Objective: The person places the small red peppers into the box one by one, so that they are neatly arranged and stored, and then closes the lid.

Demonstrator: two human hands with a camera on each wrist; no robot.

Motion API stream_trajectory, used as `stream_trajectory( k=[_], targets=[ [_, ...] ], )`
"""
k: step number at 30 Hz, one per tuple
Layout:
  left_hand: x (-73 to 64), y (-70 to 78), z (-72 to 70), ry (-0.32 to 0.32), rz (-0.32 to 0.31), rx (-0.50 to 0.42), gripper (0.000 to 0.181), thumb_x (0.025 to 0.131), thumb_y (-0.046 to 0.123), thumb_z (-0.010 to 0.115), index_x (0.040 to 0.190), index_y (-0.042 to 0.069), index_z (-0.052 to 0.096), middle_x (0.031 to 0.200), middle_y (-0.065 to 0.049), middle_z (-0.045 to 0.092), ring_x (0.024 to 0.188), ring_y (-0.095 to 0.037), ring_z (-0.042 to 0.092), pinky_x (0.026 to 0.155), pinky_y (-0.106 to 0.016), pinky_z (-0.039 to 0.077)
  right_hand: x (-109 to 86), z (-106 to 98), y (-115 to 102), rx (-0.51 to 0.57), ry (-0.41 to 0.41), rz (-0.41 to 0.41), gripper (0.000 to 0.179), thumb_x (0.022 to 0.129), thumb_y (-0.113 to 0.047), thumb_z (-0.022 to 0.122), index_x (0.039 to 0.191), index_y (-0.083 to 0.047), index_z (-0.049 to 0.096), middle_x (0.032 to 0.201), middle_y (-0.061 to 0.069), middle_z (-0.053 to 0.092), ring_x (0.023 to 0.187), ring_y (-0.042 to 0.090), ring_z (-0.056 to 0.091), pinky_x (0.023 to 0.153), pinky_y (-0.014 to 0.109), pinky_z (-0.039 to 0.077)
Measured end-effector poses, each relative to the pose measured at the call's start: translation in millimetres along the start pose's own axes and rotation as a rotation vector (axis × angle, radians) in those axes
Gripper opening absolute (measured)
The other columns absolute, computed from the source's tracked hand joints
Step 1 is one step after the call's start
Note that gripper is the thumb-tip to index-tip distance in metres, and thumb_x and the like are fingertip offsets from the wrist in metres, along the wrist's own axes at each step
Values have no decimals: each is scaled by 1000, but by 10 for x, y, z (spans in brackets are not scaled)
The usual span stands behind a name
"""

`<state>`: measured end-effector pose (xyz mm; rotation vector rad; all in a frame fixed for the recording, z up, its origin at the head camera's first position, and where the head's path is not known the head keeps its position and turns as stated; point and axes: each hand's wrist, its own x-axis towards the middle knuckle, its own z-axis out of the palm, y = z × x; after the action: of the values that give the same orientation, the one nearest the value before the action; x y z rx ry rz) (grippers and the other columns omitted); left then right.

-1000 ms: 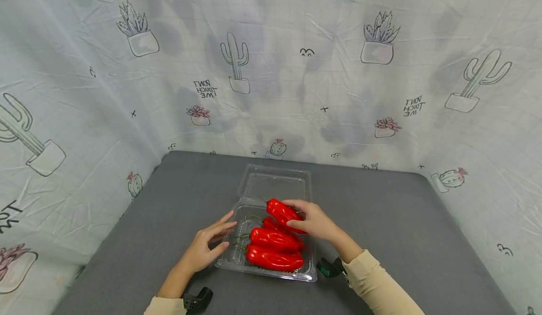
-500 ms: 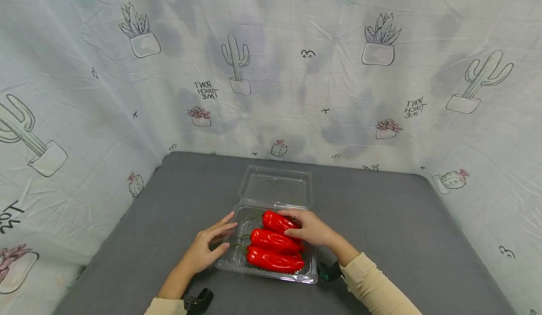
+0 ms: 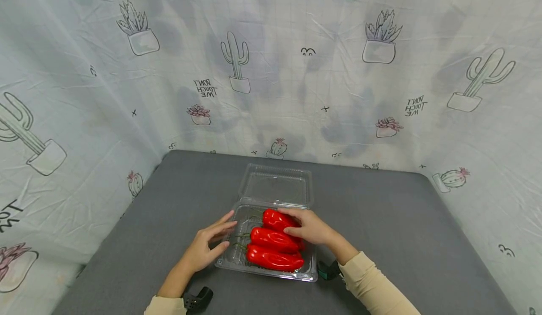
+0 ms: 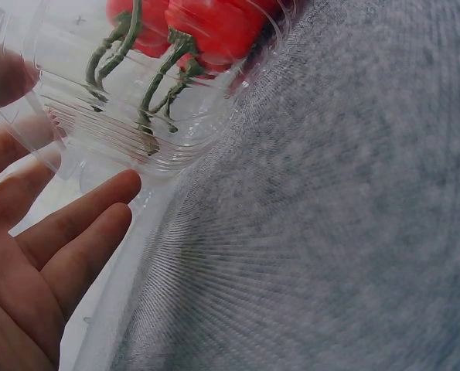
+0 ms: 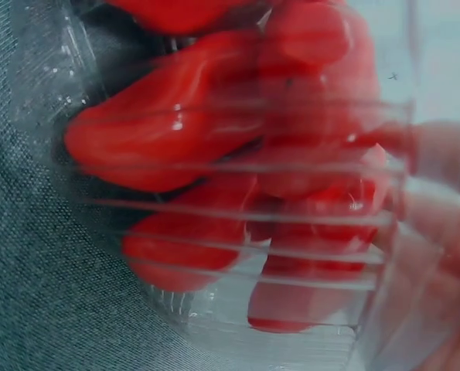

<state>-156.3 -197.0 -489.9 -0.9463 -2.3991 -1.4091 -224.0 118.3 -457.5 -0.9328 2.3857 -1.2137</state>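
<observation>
A clear plastic clamshell box (image 3: 226, 262) holds several red peppers with green stems, lying in rows with the stems to the left. My right hand (image 3: 311, 228) grips the far red pepper (image 3: 274, 220), thumb on the near side and fingers over the back. That pepper lies inside the box, behind a middle pepper (image 3: 273, 240) and a near pepper (image 3: 273, 258). My left hand (image 3: 205, 249) is at the box's left rim, its fingers extended. The left wrist view shows these fingertips (image 4: 125, 185) at the ribbed wall, with pepper stems (image 4: 156, 89) behind the plastic.
The hinged lid (image 3: 277, 188) lies folded back behind the box. Everything stands on a grey table (image 3: 381, 240), with a cactus-print cloth (image 3: 279, 80) behind it and at its sides. A black wrist device (image 3: 198, 301) sits by the left sleeve.
My right hand has lowered the far pepper from above the others into the back of the box and still holds it. My left hand stays in the same place.
</observation>
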Motion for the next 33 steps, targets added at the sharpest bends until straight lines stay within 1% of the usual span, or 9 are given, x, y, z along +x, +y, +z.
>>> stream_trajectory(
  k=[3,6,9,13,17,23,27,31,33],
  targets=[
    [10,21,-4,-2,-4,-3,45,82,-13,59,126,-14,52,139,-39,37,104,-43,62,83,-45,56,0,-1,5,17,12,-10,53,89,-14,63,139,-9,48,128,9,60,105,19,59,91,34,51],
    [-16,-72,19,3,-3,8,47,83,-11,60,129,-10,52,142,-34,37,106,-40,62,84,-43,56,1,4,14,31,24,-18,52,89,-14,63,139,-8,49,130,9,58,108,20,59,93,34,51],
    [-47,-174,39,5,-3,12,49,84,-7,61,132,-4,52,145,-28,37,108,-34,63,85,-40,56,-1,12,25,47,42,-28,51,90,-12,63,138,-6,49,133,11,56,117,24,57,99,38,48],
    [-62,-221,42,3,-10,-1,50,85,-5,62,133,0,52,147,-24,37,110,-31,63,86,-38,56,-9,20,26,103,73,-55,50,90,-9,62,137,-1,49,138,15,52,128,29,49,106,43,40],
    [-49,-177,41,5,-3,6,49,84,-8,61,131,-5,52,145,-29,37,107,-36,63,84,-42,56,-18,30,33,138,99,-83,49,90,-7,62,136,3,48,138,19,51,130,33,47,106,46,38],
    [23,72,-12,8,35,20,44,82,-12,60,125,-14,53,136,-40,38,100,-43,63,79,-46,57,-63,9,32,175,123,-116,51,90,-7,62,136,7,45,138,24,49,128,40,46,105,52,37],
    [38,145,-35,6,47,20,45,82,-12,60,126,-13,53,137,-38,39,101,-41,64,80,-42,57,-102,-59,35,173,142,-108,51,90,-9,63,136,5,46,138,23,49,128,39,47,105,51,37],
    [31,123,-30,2,18,7,45,82,-12,59,126,-13,52,139,-37,38,104,-41,63,82,-42,57,-125,-148,63,169,185,-106,50,89,-6,63,136,4,47,137,24,49,127,41,47,105,49,38],
    [11,42,-11,4,12,10,45,83,-10,60,128,-11,52,140,-36,37,105,-41,62,83,-42,56,-131,-194,85,171,211,-102,50,88,-3,63,136,4,47,137,24,50,126,42,46,105,49,39]
  ],
)
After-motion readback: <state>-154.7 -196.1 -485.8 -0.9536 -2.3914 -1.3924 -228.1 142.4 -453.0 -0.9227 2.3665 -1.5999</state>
